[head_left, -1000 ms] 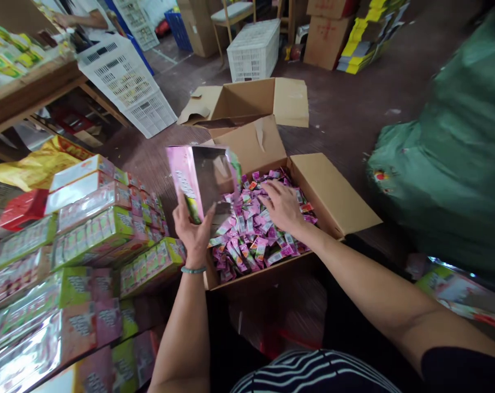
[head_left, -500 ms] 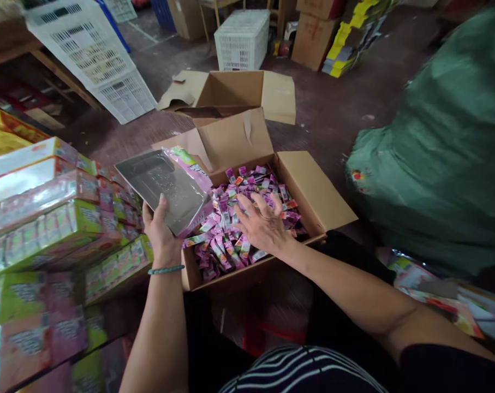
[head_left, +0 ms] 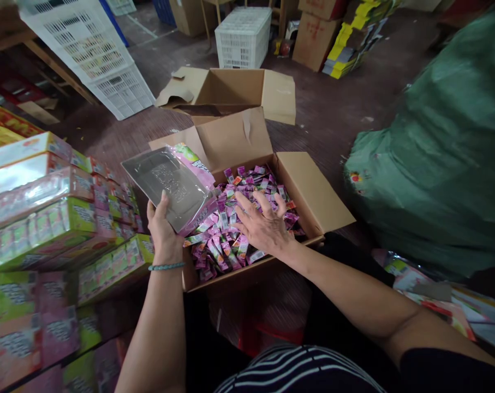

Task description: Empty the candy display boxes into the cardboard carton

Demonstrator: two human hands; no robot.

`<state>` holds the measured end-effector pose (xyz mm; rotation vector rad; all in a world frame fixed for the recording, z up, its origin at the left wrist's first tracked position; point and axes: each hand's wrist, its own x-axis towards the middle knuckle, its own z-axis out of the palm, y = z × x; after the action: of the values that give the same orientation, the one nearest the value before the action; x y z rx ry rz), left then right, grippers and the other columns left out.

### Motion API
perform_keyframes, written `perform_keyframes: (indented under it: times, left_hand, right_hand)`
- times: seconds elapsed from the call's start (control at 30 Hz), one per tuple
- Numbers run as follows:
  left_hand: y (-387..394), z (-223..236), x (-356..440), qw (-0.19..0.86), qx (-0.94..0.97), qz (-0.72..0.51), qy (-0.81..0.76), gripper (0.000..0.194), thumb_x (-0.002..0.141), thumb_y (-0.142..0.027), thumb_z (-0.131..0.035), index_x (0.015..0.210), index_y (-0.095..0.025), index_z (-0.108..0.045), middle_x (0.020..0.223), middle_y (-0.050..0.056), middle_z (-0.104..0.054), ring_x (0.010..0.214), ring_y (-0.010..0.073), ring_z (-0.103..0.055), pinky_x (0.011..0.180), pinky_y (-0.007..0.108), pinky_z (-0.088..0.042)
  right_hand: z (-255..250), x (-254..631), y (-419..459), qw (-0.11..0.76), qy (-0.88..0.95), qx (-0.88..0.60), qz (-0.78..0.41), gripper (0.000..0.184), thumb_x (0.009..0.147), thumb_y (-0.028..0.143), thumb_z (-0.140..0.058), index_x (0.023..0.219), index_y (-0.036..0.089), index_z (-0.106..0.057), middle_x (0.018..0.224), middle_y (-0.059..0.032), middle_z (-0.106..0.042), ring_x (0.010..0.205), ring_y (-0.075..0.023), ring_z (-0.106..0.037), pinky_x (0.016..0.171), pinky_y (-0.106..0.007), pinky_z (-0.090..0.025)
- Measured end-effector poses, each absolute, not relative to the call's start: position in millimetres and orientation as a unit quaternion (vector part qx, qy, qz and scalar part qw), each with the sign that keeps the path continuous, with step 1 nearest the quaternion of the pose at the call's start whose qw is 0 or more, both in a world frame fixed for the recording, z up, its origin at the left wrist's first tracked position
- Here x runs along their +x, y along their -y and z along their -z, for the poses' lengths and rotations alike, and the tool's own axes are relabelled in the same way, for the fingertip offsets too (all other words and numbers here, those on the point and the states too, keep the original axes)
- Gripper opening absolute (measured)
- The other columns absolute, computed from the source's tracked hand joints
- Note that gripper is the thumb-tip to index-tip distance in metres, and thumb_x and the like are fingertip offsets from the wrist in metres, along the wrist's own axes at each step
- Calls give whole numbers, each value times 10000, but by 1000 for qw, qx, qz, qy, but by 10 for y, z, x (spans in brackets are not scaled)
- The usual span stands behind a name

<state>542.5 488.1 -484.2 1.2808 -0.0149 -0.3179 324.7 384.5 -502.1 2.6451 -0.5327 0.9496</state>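
My left hand (head_left: pixel 164 226) grips the near left edge of a shallow display box (head_left: pixel 165 180), thumb on its grey inner side. The box is tilted, its pink and green printed flap raised along the far right edge and its lower right edge over the carton. Inside the box I see nothing but a shiny grey surface. My right hand (head_left: pixel 266 224) rests palm down, fingers spread, on a heap of small purple candy packets (head_left: pixel 225 248). The heap fills an open cardboard carton (head_left: pixel 308 199) between my knees. Whether any packet is under my right palm is hidden.
Stacked printed boxes (head_left: pixel 38 234) stand close on the left. Behind the carton lies another open carton (head_left: pixel 234 90). White plastic crates (head_left: pixel 89 52) are beyond it. A large green sack (head_left: pixel 431 180) bulges on the right, with printed packaging (head_left: pixel 427 297) below it.
The display box has shifted slightly right in my left hand's grip, toward the carton. My right hand's fingers have spread a little on the packets. The view has tilted slightly.
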Motion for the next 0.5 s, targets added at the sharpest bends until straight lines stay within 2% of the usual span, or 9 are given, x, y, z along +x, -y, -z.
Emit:
perform_keyframes:
  times: [0.13, 0.3, 0.4, 0.5]
  left_hand:
    - [-4879, 4860, 5414, 784, 600, 158, 8, 390, 722, -366, -873, 1061, -256, -714, 1105, 21, -763, 960, 209, -738, 718, 289, -651]
    - [-4883, 4880, 5433, 782, 598, 175, 11, 421, 739, -375, -866, 1112, -260, -707, 1134, 20, -761, 990, 220, -735, 768, 338, -663]
    - [-4885, 4858, 5430, 787, 586, 192, 1, 396, 724, -360, -855, 1084, -261, -721, 1105, 11, -767, 969, 212, -737, 786, 336, -663]
    - [-4879, 4797, 5347, 779, 573, 252, 13, 403, 695, -374, -853, 1056, -233, -741, 1058, 12, -778, 912, 205, -742, 768, 314, -658]
  right_hand:
    - [5089, 3217, -3817, 120, 181, 920, -325, 269, 1096, 432, -546, 1088, 247, -741, 1431, -22, -616, 1343, -344, -392, 1179, -556, -236]
    - [5103, 3210, -3815, 53, 196, 943, -266, 276, 1079, 449, -593, 1048, 224, -750, 1362, -80, -635, 1297, -350, -426, 1142, -564, -281]
    - [5056, 3233, -3779, -56, 206, 949, -234, 326, 1079, 475, -582, 1155, 204, -747, 1302, -135, -630, 1258, -361, -457, 1099, -589, -331]
    - [5025, 3235, -3670, -268, 223, 908, -232, 612, 1054, 682, -504, 1434, 215, -614, 1321, -160, -593, 1243, -355, -504, 1071, -599, -424]
